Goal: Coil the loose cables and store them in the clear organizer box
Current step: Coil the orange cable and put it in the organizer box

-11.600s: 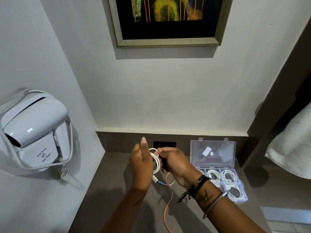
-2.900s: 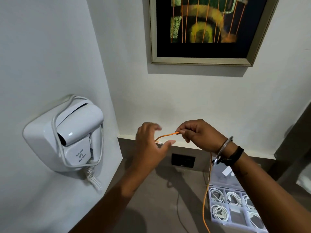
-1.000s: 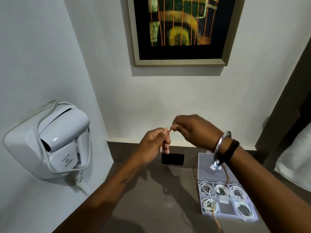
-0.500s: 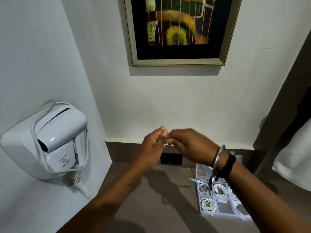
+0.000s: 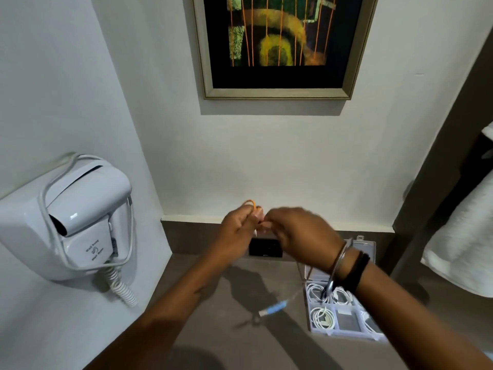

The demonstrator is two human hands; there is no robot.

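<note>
Both my hands pinch the orange cable; its dangling connector may snag, springing the coil.

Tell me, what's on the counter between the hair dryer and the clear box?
Mostly bare brown counter in the head view. The orange cable's blue-tipped plug dangles over it near the clear box, across from the hair dryer.

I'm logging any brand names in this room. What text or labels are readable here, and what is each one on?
White wall-mounted hair dryer: two lines of small grey print with a small logo between them, too blurred to read for sure.
Black wall socket plate: a tiny pale mark at its lower edge, unreadable.
Clear plastic organizer box: no text legible.
Framed abstract painting: no lettering visible.
</note>
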